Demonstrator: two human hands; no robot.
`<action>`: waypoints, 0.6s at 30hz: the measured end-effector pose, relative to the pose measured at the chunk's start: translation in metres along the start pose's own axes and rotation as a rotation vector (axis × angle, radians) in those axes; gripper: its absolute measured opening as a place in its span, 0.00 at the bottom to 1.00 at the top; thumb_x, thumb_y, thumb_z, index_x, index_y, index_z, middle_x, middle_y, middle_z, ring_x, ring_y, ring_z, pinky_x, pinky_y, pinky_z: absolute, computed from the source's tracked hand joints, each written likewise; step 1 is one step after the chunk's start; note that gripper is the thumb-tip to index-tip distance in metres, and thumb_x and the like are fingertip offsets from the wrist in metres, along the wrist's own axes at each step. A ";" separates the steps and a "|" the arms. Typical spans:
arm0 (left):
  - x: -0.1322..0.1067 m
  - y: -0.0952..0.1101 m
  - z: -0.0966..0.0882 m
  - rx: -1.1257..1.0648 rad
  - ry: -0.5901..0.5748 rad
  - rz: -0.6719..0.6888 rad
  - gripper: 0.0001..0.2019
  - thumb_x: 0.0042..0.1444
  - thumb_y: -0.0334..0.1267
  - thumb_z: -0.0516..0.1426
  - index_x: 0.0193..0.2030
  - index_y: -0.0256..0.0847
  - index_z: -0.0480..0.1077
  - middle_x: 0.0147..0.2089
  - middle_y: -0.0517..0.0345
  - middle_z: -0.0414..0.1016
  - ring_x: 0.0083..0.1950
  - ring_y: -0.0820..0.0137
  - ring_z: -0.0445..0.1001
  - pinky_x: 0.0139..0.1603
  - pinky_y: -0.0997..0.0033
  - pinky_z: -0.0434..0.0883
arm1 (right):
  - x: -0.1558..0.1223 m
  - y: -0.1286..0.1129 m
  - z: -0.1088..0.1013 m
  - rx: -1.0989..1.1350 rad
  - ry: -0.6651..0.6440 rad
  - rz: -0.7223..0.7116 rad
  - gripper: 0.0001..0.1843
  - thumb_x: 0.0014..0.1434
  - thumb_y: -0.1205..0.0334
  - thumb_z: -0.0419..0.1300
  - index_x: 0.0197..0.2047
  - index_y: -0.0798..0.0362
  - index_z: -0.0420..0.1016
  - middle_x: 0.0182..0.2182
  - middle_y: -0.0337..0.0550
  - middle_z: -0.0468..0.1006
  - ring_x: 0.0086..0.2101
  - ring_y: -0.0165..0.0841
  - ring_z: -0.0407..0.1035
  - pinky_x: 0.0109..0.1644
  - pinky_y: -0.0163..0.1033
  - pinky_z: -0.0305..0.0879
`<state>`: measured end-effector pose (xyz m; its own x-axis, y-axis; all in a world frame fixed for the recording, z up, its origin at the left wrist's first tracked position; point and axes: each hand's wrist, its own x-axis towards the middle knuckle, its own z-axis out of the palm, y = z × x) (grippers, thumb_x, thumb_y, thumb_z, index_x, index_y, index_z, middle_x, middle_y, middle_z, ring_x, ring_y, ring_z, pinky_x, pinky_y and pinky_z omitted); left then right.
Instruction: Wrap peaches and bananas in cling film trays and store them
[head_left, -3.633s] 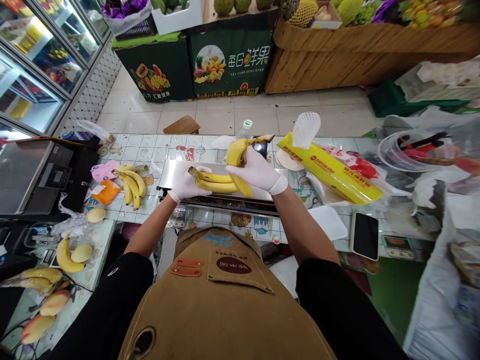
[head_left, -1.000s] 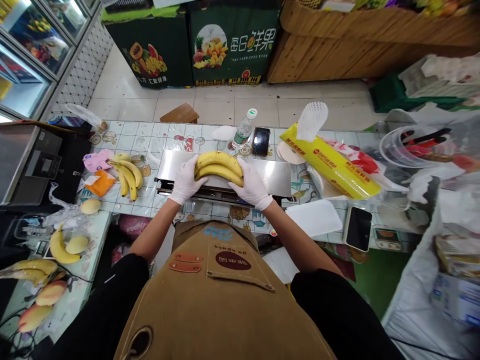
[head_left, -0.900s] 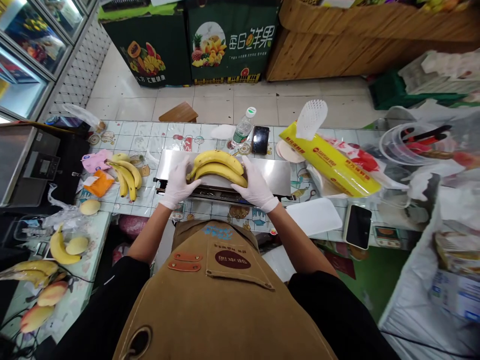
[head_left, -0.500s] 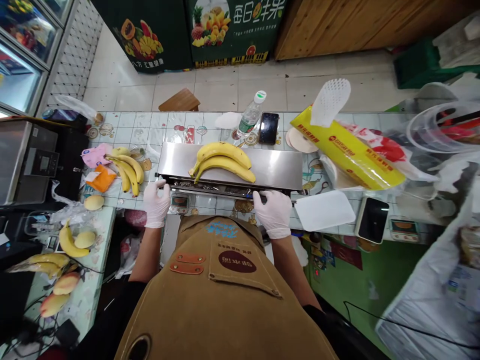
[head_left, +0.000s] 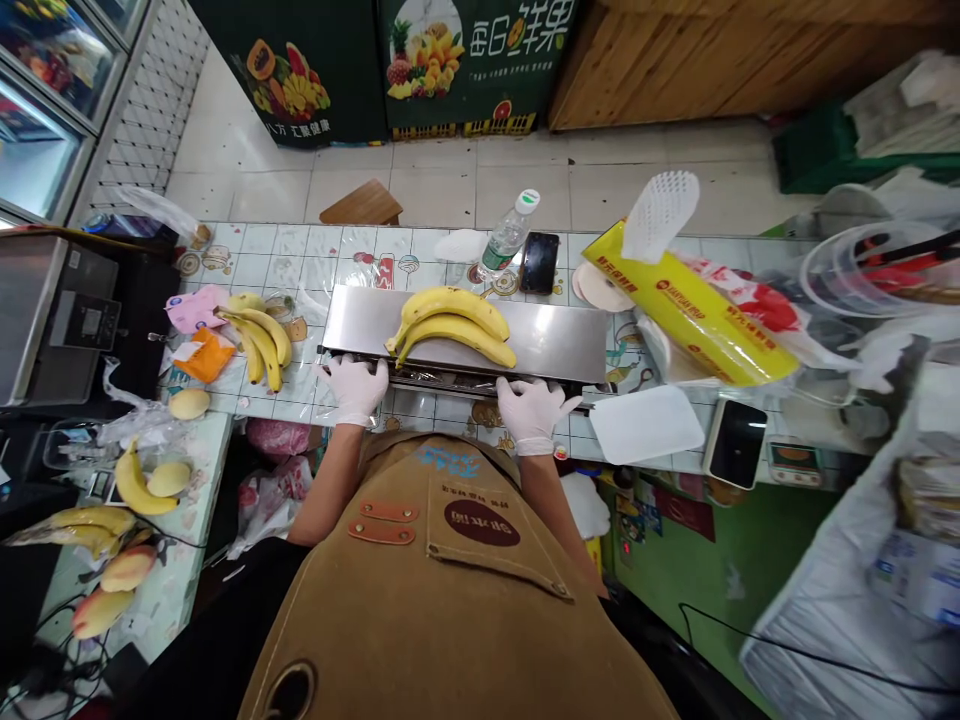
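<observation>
Two yellow bananas (head_left: pixel 454 325) lie side by side on the flat steel top of a cling film wrapping machine (head_left: pixel 555 340). Wrinkled clear cling film (head_left: pixel 435 378) shows along the dark front slot, between my hands. My left hand (head_left: pixel 355 390), in a white glove, is closed at the left part of that front edge, thumb towards the middle, pinching the film. My right hand (head_left: pixel 532 412), also gloved, is closed on the film at the right part of the edge. The fingertips are partly hidden, and the thin film is hard to make out there.
A water bottle (head_left: pixel 510 238) and a black phone (head_left: pixel 539 263) stand behind the machine. To the right are a yellow packet (head_left: pixel 694 305), a white tray (head_left: pixel 646 424) and a white phone (head_left: pixel 736 442). More bananas (head_left: pixel 259 343) and an orange packet (head_left: pixel 203 355) lie left.
My left hand has moved right from the machine's left end, inward along the front edge. My right hand has shifted slightly left. The bananas stay on the steel top.
</observation>
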<state>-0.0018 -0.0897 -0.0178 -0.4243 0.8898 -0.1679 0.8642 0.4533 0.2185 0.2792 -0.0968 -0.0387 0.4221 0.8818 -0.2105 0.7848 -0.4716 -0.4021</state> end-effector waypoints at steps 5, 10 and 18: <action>0.002 -0.007 0.016 -0.254 0.176 0.011 0.17 0.62 0.46 0.61 0.23 0.45 0.79 0.43 0.42 0.80 0.61 0.40 0.70 0.72 0.19 0.53 | 0.003 0.004 0.005 0.235 0.091 -0.035 0.20 0.59 0.45 0.62 0.23 0.48 0.82 0.39 0.54 0.79 0.57 0.57 0.62 0.71 0.83 0.40; 0.000 -0.011 0.022 -0.423 0.277 0.007 0.18 0.60 0.43 0.62 0.19 0.45 0.73 0.41 0.45 0.76 0.61 0.42 0.69 0.72 0.19 0.54 | 0.002 0.004 -0.005 0.322 0.061 -0.029 0.19 0.61 0.50 0.60 0.21 0.48 0.80 0.39 0.51 0.80 0.54 0.53 0.67 0.73 0.81 0.40; -0.023 -0.020 -0.005 -0.547 0.368 0.080 0.16 0.64 0.43 0.60 0.25 0.46 0.78 0.44 0.47 0.80 0.58 0.52 0.72 0.70 0.40 0.65 | -0.020 0.024 -0.036 0.624 0.004 -0.036 0.14 0.56 0.52 0.64 0.24 0.48 0.83 0.50 0.51 0.84 0.59 0.50 0.74 0.77 0.64 0.52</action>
<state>-0.0108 -0.1189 -0.0132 -0.5129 0.8377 0.1876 0.6761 0.2595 0.6896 0.3056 -0.1262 -0.0120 0.4029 0.8966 -0.1839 0.3863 -0.3488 -0.8539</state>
